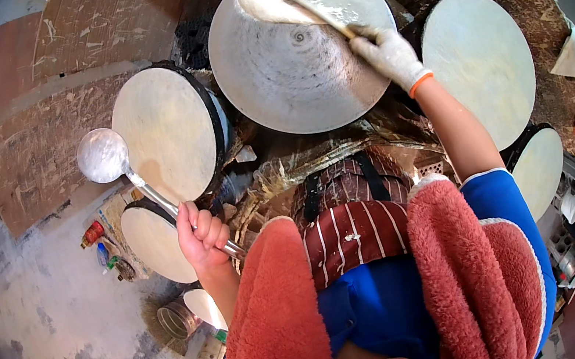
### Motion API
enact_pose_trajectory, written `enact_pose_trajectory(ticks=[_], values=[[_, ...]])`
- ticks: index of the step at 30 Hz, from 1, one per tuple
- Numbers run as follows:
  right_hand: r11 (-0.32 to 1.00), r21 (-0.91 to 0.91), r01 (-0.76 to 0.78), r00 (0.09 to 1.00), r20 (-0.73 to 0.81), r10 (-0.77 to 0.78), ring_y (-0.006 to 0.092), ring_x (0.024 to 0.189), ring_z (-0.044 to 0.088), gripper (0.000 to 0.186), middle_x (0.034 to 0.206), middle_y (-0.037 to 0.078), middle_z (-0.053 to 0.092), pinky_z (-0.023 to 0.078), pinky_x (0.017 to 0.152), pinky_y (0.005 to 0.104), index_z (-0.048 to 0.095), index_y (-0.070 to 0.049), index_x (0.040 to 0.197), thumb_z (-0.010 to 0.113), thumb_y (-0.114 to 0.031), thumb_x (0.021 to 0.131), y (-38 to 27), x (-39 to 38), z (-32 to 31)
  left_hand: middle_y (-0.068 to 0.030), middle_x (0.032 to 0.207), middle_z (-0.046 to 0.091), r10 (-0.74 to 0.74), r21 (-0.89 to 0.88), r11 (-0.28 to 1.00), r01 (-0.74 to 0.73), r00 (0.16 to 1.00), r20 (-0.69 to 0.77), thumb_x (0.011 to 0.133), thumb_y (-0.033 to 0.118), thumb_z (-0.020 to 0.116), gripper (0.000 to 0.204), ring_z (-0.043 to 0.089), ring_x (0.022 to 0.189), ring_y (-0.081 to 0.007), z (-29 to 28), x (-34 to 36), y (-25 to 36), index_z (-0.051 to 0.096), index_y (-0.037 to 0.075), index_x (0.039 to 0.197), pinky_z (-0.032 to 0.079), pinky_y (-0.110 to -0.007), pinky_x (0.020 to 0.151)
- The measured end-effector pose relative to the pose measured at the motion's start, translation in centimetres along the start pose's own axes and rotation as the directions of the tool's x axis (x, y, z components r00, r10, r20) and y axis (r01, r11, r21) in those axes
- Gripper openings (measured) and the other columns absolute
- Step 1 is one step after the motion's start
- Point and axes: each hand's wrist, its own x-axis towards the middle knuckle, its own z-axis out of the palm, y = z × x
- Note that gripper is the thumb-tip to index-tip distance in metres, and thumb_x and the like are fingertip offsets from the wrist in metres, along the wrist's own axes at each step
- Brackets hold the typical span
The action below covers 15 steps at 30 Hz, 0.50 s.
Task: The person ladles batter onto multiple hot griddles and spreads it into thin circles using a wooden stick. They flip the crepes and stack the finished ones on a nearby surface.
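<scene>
My left hand (203, 235) is bare and wrapped round the long handle of a metal ladle (102, 155), whose bowl tilts out to the far left. On my right hand (392, 60) is a whitish glove with an orange band at the wrist. Its fingers close on the near end of a long, thin wooden stick (302, 3), which slants across a large round grey griddle (282, 95). A pool of white batter (272, 2) lies on the griddle's far part, partly under the stick. The stick's far end reaches past the batter.
Round griddles with pale tops flank the large one: two on the left (163, 135) and two on the right (479, 69). Brown worn boards (52, 148) stand beyond them. Small bottles (93, 234) and a metal can (177, 320) are at left; metal pots (574, 203) at right.
</scene>
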Motion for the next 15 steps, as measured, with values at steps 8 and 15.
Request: enact_pose_trajectory(ticks=[8, 15], values=[[0.994, -0.066, 0.083, 0.973, 0.220, -0.067, 0.0285, 0.082, 0.065, 0.038, 0.090, 0.018, 0.066, 0.050, 0.075, 0.0341, 0.061, -0.019, 0.117, 0.055, -0.037, 0.085, -0.5, 0.0, -0.7, 0.0055, 0.044, 0.025, 0.034, -0.001, 0.999, -0.035, 0.994, -0.105, 0.099, 0.032, 0.030, 0.035, 0.018, 0.032, -0.0063, 0.8, -1.7, -1.9, 0.037, 0.015, 0.069, 0.019, -0.023, 0.030], [0.966, -0.190, 0.176, 0.950, 0.291, -0.116, 0.0268, 0.085, 0.065, 0.040, 0.093, 0.020, 0.065, 0.049, 0.077, 0.0330, 0.059, -0.010, 0.118, 0.055, -0.034, 0.086, -2.4, 2.9, -1.0, 0.0058, 0.044, 0.024, 0.075, -0.039, 0.995, -0.086, 0.972, -0.222, 0.099, 0.032, 0.031, 0.035, 0.018, 0.032, -0.0064, 0.6, -4.5, -4.1, 0.037, 0.015, 0.069, 0.019, -0.024, 0.029]])
